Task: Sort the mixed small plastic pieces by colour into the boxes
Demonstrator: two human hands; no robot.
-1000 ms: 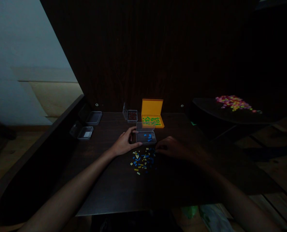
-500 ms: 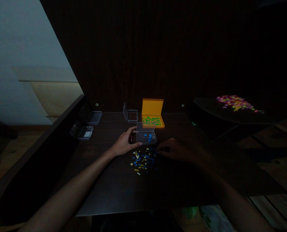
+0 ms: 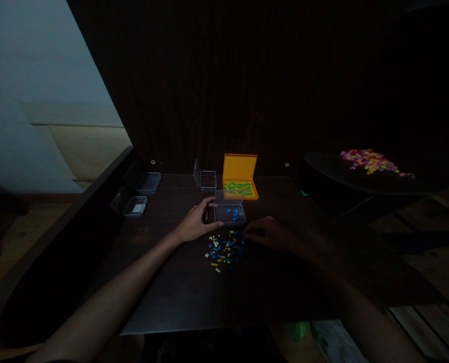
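My left hand (image 3: 197,221) grips the left side of a clear plastic box (image 3: 221,214), thumb at its front corner and fingers towards the back. The box's lid stands up, and several blue building bricks (image 3: 235,215) lie in its right part. In front of it is a loose pile of small blue, yellow and cream bricks (image 3: 224,248). At the pile's right edge my right hand (image 3: 269,233) is closed, thumb and fingertips together. Whatever is between those fingertips is too dark and small to make out.
Behind stand an orange box (image 3: 240,167) with green bricks and a clear box (image 3: 208,180) with dark red pieces. On the left are two more clear boxes (image 3: 149,182) (image 3: 135,206). A dark side surface (image 3: 323,171) at right bears a colourful heap (image 3: 372,160).
My right fingertips have shifted very slightly left at the pile's edge. My left hand stays on the clear box. The whole view has moved a little.
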